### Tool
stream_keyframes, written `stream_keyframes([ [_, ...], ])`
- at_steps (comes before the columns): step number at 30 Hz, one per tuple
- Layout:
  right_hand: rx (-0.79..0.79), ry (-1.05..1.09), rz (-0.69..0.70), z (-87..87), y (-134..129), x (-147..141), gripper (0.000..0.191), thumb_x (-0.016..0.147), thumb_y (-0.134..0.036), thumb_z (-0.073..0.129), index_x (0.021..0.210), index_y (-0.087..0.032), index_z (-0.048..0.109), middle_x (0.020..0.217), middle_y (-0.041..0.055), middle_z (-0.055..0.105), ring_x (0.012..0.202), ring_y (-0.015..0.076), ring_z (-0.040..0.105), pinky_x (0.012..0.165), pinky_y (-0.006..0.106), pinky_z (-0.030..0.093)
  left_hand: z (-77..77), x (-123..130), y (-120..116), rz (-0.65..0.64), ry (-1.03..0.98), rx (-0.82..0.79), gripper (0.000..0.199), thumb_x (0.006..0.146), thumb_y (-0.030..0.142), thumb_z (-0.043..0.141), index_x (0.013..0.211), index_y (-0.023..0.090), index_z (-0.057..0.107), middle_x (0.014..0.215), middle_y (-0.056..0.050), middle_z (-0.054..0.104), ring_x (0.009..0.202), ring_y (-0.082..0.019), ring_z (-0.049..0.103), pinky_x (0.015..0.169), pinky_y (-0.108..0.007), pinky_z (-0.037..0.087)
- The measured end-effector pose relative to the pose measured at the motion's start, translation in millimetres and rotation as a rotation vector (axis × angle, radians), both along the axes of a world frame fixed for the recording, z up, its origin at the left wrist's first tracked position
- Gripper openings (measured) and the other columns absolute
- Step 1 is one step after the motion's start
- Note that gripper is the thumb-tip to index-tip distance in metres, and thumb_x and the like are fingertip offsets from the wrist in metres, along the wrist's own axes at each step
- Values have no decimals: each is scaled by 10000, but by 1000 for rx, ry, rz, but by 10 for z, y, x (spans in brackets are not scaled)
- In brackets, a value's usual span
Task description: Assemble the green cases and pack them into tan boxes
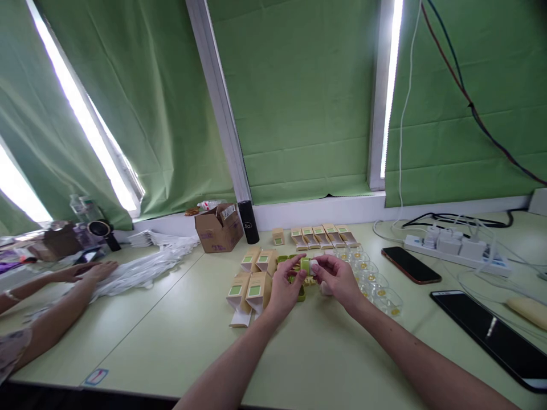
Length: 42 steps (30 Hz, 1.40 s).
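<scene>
Green curtains (299,102) hang over the windows behind a pale green table (171,341). Near the middle of this table, the left hand (284,286) holds a small green piece (305,265) between thumb and fingers, which are closed around it. The right hand (339,280) pinches a small white piece (314,266) with thumb and forefinger, just beside the green one; whether the two pieces are joined, I cannot tell. Both are raised a little above other green pieces (301,294), partly hidden by the hands. To the left stand four cream cartons (258,285) with green labels, and behind is a row of similar cartons (320,237). Clear plastic cups (379,291) with yellow centres lie to the right, near a smartphone (411,265). Far left, a co-worker's hands (88,272) rest by white material (145,270).
</scene>
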State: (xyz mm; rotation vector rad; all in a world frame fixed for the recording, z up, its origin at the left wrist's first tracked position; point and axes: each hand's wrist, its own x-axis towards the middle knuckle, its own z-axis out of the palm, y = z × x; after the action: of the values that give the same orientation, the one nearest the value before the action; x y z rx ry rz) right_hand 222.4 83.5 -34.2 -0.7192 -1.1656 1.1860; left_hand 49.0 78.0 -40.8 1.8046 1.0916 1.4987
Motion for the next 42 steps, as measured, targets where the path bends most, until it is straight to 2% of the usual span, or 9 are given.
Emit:
stream_keyframes([
  [7,26,9,5,-45,18,-15,528,668,-618,915,890,-172,741,781,43,743,631,170,669,616,313,588,22,27,-31,-6,20,0,521,932,580,686,1311,225,725,1238,-142,714,1119,-292,685,916,-408,611],
  [14,41,-7,-9,-6,6,-2,609,702,-621,889,1107,-187,755,839,43,754,699,191,692,624,317,604,4,50,-53,7,88,54,485,900,310,743,1371,229,663,1280,-134,675,1124,-279,664,916,-423,602],
  [19,24,-6,-8,8,-15,-33,564,676,-629,899,1000,-185,772,888,82,790,719,220,721,634,349,632,43,102,-118,36,104,105,576,856,161,727,1405,280,601,1345,-108,592,1191,-268,622,945,-416,599],
  [26,28,67,34,-30,-35,-95,519,699,-607,906,934,-186,712,793,35,746,605,178,693,585,321,610,79,138,-221,33,80,148,519,921,166,657,1413,295,552,1446,-116,470,1251,-262,601,935,-388,634],
  [32,89,-25,44,-60,-44,-101,488,781,-628,839,926,-192,674,751,39,725,601,179,680,560,304,577,55,143,-190,-38,-39,102,386,1006,327,607,1382,254,564,1375,-147,572,1007,-226,699,826,-384,658],
  [34,134,-113,18,-54,-65,-77,466,823,-612,807,985,-194,681,814,61,739,678,205,714,612,325,603,57,137,-161,-75,-129,49,428,999,399,631,1390,236,568,1363,-157,606,978,-224,715,829,-385,655],
  [37,282,-341,-136,-16,-117,-4,418,893,-510,763,1163,-205,666,1050,110,738,769,217,731,684,357,632,79,123,-139,-146,-246,-39,534,963,466,685,1418,217,557,1270,-144,691,970,-225,739,869,-378,642],
  [40,548,-631,-328,28,-166,77,411,971,-383,672,1348,-237,599,1349,155,650,828,213,726,697,365,630,108,119,-150,-206,-293,-113,601,949,510,697,1440,196,549,1085,-106,760,865,-202,754,834,-351,640],
  [42,724,-799,-406,40,-179,112,375,1009,-331,614,1374,-245,590,1426,156,625,939,243,743,748,377,633,122,127,-167,-233,-292,-137,617,938,533,704,1424,176,574,1021,-96,770,823,-196,752,804,-336,641],
])
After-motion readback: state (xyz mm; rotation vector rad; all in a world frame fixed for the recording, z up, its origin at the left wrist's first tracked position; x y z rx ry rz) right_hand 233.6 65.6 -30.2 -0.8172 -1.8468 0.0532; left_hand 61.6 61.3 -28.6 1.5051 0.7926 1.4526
